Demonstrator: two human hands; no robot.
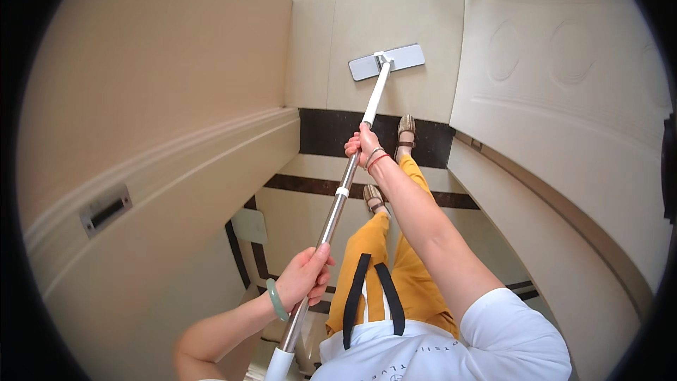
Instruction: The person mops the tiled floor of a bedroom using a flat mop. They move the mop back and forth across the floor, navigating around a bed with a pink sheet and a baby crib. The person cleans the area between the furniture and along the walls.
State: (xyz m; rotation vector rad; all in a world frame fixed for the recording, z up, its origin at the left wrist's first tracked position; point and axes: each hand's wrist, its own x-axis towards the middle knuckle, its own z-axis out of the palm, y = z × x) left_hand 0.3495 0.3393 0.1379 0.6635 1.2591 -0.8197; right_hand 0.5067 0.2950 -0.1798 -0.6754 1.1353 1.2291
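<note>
A flat mop (333, 220) with a silver and white pole slants from the lower left up to the middle of the view. Its pale rectangular head (407, 56) lies flat on the light floor tiles beyond a dark threshold strip. My left hand (306, 275), with a green bangle at the wrist, is closed around the lower part of the pole. Further up, my right hand (364, 142) grips the pole near its white upper section; a red band and a bracelet circle that wrist. Both arms reach forward, the right one nearly straight.
I stand in a doorway. A cream door frame with a metal strike plate (106, 209) rises on the left, and a white panelled door (557, 63) on the right. The dark threshold strip (328, 134) crosses the floor, with my feet in sandals (406, 130) near it.
</note>
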